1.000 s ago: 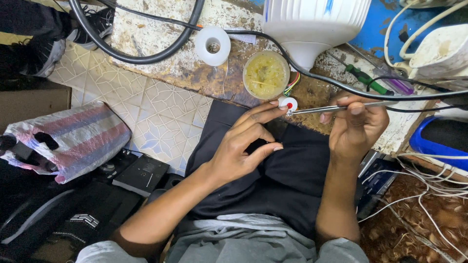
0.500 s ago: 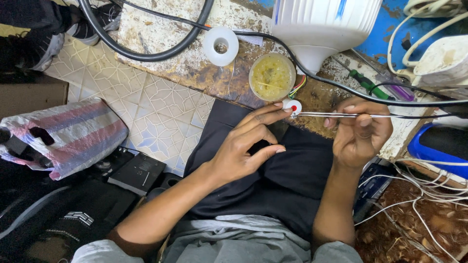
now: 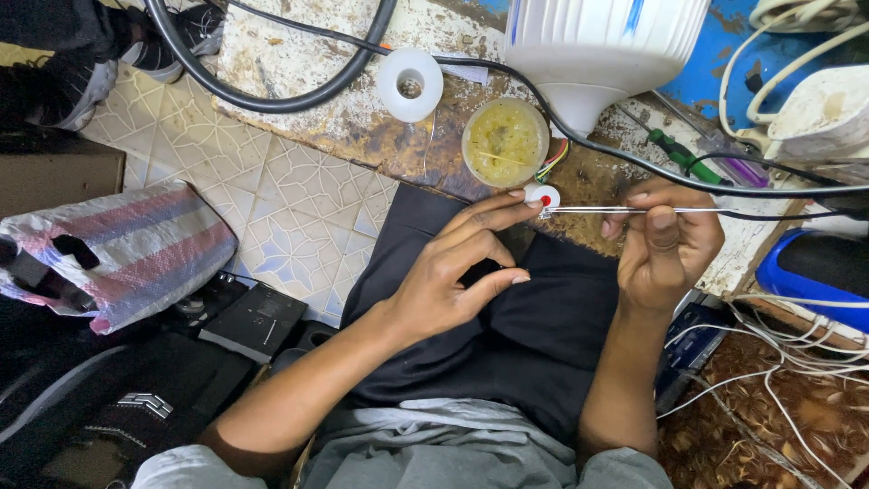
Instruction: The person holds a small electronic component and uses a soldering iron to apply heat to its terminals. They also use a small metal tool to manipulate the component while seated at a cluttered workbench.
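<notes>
White disc (image 3: 543, 196) with red dot, at the table (image 3: 299, 72) edge, 6 o'clock of the yellow paste tub (image 3: 504, 142) | my left hand (image 3: 453, 272) pinches it | right hand (image 3: 668, 240) grips thin metal rod (image 3: 634, 210), tip touching disc | I'd judge steady, light contact best.

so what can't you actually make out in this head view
- Small white round part: its underside, hidden by left hand fingertips.
- Thin metal rod: its rear end, hidden inside right hand.
- White lamp housing: top cut off by the frame edge.
- Yellow paste tin: contents too small to identify.
</notes>
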